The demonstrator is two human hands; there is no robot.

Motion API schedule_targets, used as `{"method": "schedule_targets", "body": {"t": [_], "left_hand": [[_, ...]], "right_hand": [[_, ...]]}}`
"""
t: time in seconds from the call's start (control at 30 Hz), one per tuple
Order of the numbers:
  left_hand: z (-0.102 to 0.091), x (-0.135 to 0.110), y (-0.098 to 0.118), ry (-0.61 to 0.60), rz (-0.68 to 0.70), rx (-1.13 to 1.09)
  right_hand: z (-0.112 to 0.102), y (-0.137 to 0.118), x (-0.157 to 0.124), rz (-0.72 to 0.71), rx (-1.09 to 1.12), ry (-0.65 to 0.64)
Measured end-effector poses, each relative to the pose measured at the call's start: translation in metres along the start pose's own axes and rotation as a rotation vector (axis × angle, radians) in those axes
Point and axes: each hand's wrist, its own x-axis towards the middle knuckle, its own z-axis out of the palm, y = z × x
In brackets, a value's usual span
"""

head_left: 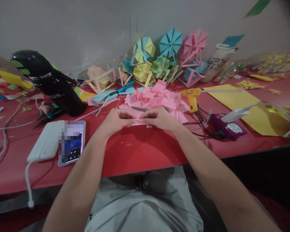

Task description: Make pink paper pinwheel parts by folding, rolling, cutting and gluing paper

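Observation:
My left hand and my right hand meet at the middle of the red table. Both pinch a small folded pink paper piece between fingertips, pressed low on the tabletop. Just behind them lies a heap of folded pink paper shapes, with scissors partly under it.
A phone rests on a white power bank at the left. A black bottle lies behind it. A yellow glue gun, yellow sheet, purple device and cables sit right. Paper pinwheels stand along the wall.

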Motion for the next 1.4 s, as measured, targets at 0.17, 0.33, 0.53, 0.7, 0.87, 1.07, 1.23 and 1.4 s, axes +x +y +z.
{"method": "schedule_targets", "body": {"t": [0.17,0.33,0.53,0.7,0.87,1.07,1.23,1.4], "left_hand": [[0.0020,-0.0001,0.0006,0.015,0.046,0.048],[0.0021,-0.0005,0.0015,0.007,0.066,0.096],[-0.0003,-0.0009,0.0016,-0.039,-0.008,0.073],[0.0018,-0.0017,0.0028,-0.013,0.018,0.049],[0.0042,-0.0017,0.0035,-0.006,0.080,0.067],[0.0016,-0.0009,0.0008,-0.033,0.003,0.025],[-0.0007,-0.0023,0.0012,-0.085,-0.131,-0.052],[-0.0013,-0.0049,0.0069,-0.100,-0.169,-0.012]], "right_hand": [[-0.0010,0.0010,0.0004,0.028,-0.010,-0.034],[-0.0006,0.0010,0.0005,0.022,-0.023,-0.039],[-0.0011,0.0032,0.0008,-0.016,-0.042,-0.063],[-0.0007,0.0028,0.0006,0.008,-0.048,-0.072],[0.0007,0.0002,-0.0006,0.016,-0.045,-0.098],[0.0012,0.0013,0.0007,-0.017,-0.059,-0.083],[0.0008,0.0017,0.0012,-0.026,-0.081,-0.076],[0.0018,0.0000,-0.0008,-0.008,-0.092,-0.090]]}}
